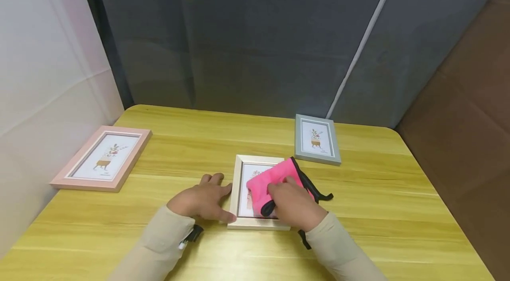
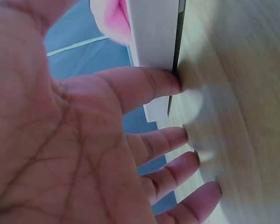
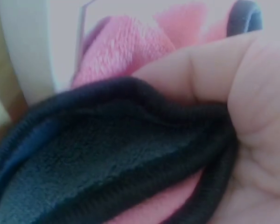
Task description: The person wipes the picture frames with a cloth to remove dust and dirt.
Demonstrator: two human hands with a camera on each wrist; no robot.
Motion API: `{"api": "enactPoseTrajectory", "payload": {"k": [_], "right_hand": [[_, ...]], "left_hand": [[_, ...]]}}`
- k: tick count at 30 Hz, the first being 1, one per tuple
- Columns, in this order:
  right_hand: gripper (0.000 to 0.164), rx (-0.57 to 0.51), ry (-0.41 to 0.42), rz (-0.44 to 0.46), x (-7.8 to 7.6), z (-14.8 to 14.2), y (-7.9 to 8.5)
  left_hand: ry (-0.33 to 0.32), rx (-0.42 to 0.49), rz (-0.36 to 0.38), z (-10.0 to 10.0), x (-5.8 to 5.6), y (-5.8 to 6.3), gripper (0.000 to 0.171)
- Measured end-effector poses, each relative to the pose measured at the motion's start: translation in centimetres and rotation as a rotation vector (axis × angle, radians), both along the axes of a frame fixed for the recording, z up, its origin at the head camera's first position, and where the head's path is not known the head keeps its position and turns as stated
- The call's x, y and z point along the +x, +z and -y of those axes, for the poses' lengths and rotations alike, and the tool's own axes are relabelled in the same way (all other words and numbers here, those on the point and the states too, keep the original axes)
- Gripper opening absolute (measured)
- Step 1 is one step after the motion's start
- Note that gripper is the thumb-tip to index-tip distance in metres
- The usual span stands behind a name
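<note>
Dark grey sheeting (image 1: pixel 239 42) rises behind a wood-grained table (image 1: pixel 378 228), where a cream picture frame (image 1: pixel 259 224) lies partly under a pink cloth (image 1: pixel 276 174) gathered in the right hand's grip (image 1: pixel 296 205). The left hand's grip (image 1: pixel 205 199) is wide, touching the frame's left side. A pink frame (image 1: pixel 104 157) and a grey frame (image 1: pixel 317 138) lie farther back.

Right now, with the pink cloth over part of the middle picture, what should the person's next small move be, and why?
Probably slide the pink cloth a little left across the picture in the cream frame. The picture's left strip lies uncovered, the right hand grips the cloth, and the left hand touches the frame's left edge, which may steady it.
</note>
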State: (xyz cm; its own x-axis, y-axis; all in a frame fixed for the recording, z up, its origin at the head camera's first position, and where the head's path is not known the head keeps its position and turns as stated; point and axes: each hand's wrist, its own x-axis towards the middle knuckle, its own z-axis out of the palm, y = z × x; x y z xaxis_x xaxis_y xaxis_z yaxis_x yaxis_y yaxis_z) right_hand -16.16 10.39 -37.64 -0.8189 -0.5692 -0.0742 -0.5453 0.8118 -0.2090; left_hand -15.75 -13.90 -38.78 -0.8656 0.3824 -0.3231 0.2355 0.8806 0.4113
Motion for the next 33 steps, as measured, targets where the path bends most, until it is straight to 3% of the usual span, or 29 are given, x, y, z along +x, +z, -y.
{"api": "enactPoseTrajectory", "payload": {"k": [5, 11, 16, 21, 24, 27, 33], "right_hand": [[0.017, 0.040, -0.052, -0.010, -2.1, 0.6, -0.1], [0.030, 0.049, -0.120, 0.038, -4.0, 1.0, 0.1], [0.034, -0.014, -0.121, 0.096, -4.6, 0.9, -0.2], [0.046, -0.149, -0.071, 0.104, -4.6, -0.6, -0.7], [0.038, -0.218, 0.002, 0.060, -3.9, -1.7, -0.6], [0.031, -0.235, 0.099, 0.003, -2.2, -2.6, 0.2], [0.044, -0.103, 0.262, -0.004, 2.9, -4.0, 1.2]], "left_hand": [[-0.013, -0.006, -0.003, -0.2, 0.0, 0.0, 0.091], [-0.006, -0.001, 0.003, -0.3, 0.0, -0.1, 0.089], [0.006, -0.016, 0.002, -0.1, 0.0, -0.1, 0.090], [0.018, 0.006, 0.004, -0.1, -0.1, 0.0, 0.092], [0.033, 0.015, 0.007, -0.1, 0.0, 0.0, 0.092], [0.043, 0.011, 0.002, 0.0, 0.0, 0.0, 0.093], [0.034, 0.013, 0.005, 0.0, 0.2, 0.0, 0.092]]}}
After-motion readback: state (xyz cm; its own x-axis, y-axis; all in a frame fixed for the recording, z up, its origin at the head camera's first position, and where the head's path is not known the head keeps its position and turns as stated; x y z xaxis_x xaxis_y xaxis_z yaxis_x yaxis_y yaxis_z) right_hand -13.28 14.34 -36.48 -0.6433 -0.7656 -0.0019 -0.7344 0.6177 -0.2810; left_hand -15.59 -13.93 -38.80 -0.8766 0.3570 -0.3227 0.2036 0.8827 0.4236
